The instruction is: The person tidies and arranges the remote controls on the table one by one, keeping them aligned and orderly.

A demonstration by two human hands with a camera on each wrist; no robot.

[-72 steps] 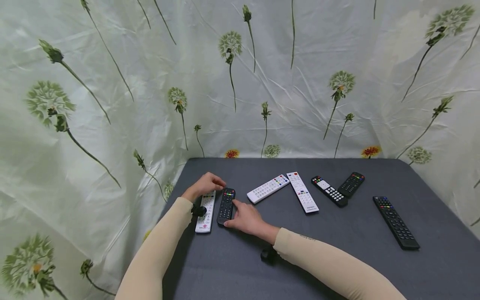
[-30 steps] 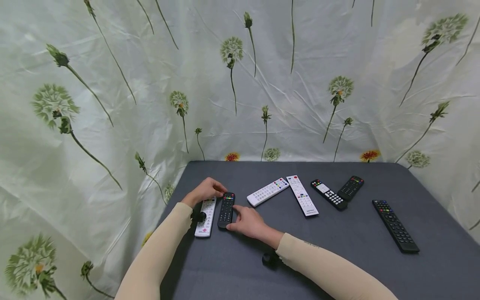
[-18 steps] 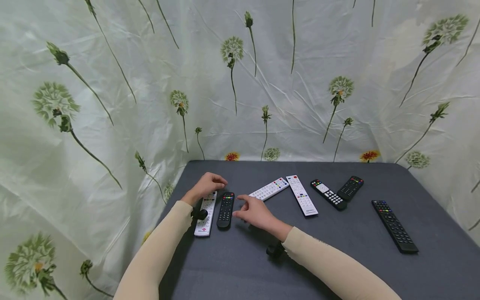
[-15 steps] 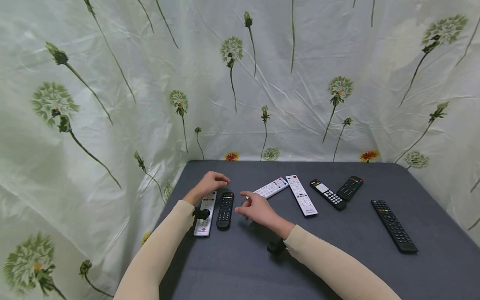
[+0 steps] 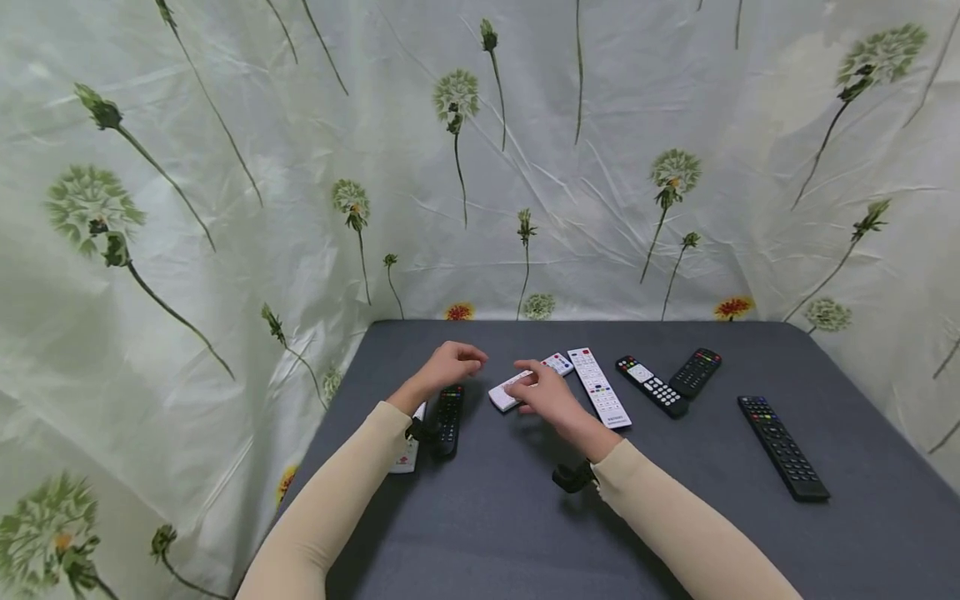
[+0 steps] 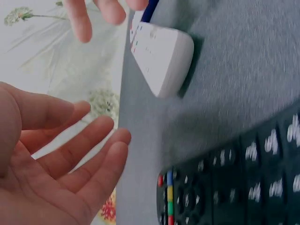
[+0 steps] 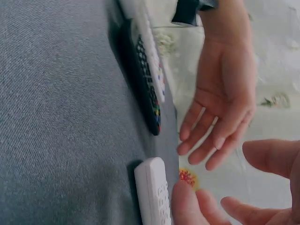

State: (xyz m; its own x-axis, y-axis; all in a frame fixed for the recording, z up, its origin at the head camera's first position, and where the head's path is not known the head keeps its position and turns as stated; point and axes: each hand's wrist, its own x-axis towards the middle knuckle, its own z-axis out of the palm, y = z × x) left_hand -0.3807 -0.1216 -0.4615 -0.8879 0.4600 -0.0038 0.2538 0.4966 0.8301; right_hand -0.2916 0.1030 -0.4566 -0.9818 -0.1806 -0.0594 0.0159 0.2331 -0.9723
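Note:
My left hand [image 5: 448, 367] hovers above the far end of a black remote control [image 5: 448, 421], its fingers relaxed and holding nothing. Beside that remote, partly hidden by my left wrist, lies a white remote control [image 5: 406, 457]. My right hand [image 5: 551, 398] is raised over a second white remote control [image 5: 504, 398], which lies slanted and is partly covered by it. Both thumb and fingers of the right hand are apart with nothing between them. In the left wrist view the left hand [image 6: 70, 159] shows loosely bent fingers, with the slanted white remote [image 6: 161, 56] beyond.
To the right lie a third white remote [image 5: 600, 387], a black remote with white buttons [image 5: 651, 386] touching a small black one [image 5: 696, 372], and a long black remote [image 5: 783, 450]. All rest on a dark grey table [image 5: 480, 533] before a floral curtain [image 5: 300, 167].
The right hand has let go of the black remote. Both hands have lifted and moved right, toward the slanted white remote. The remotes on the table have stayed in place.

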